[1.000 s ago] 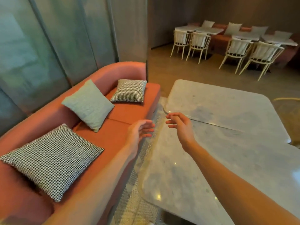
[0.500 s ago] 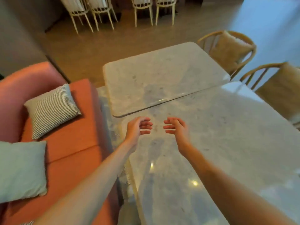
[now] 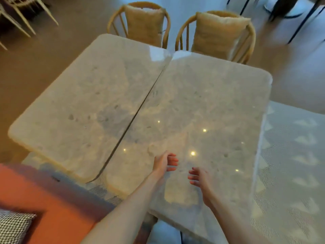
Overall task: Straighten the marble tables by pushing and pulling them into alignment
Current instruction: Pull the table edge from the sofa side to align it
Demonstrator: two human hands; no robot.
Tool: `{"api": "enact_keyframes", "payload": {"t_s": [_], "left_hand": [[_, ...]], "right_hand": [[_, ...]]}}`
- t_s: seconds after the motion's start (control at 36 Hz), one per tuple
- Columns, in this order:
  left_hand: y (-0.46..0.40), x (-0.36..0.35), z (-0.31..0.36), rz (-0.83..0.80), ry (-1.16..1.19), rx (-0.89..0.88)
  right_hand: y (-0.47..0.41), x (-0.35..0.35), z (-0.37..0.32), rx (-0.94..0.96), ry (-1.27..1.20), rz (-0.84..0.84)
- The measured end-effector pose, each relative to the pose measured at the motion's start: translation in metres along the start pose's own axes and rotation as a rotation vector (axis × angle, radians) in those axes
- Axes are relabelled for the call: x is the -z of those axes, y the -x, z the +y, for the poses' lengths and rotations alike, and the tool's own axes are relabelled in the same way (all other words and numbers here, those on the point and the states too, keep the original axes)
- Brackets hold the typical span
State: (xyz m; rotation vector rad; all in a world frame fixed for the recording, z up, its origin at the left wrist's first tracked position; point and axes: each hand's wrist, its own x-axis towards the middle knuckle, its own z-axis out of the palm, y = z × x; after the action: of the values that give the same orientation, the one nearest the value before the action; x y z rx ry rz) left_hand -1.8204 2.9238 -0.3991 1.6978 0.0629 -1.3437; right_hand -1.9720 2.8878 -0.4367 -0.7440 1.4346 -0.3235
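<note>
Two pale marble tables stand side by side, their long edges meeting along a dark seam. The left marble table [image 3: 84,106] sits a little farther from me than the right marble table [image 3: 207,110], so their near corners are staggered. My left hand [image 3: 164,163] and my right hand [image 3: 199,178] hover over the near part of the right table, palms facing each other, fingers apart, holding nothing. Whether either hand touches the marble I cannot tell.
Two wooden chairs with tan cushions [image 3: 144,23] [image 3: 219,34] stand at the tables' far edges. An orange sofa [image 3: 44,199] with a checked cushion [image 3: 14,226] is at the near left. A pale patterned rug [image 3: 292,155] lies to the right.
My view has swung right, from the sofa to over the tables. Both hands stayed apart and empty, now over the right table instead of its near-left corner.
</note>
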Motion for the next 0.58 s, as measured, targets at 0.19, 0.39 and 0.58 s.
{"api": "enact_keyframes", "payload": {"t_s": [0.19, 0.39, 0.58], "left_hand": [[0.011, 0.036, -0.025, 0.106, -0.065, 0.058], [0.017, 0.084, -0.031, 0.195, 0.041, 0.025], [0.005, 0.127, -0.06, 0.283, 0.103, 0.109]], "right_hand": [[0.007, 0.001, 0.016, -0.012, -0.025, 0.032], [0.019, -0.022, 0.027, -0.019, 0.006, -0.022], [0.036, -0.041, 0.064, -0.154, -0.123, 0.05]]}}
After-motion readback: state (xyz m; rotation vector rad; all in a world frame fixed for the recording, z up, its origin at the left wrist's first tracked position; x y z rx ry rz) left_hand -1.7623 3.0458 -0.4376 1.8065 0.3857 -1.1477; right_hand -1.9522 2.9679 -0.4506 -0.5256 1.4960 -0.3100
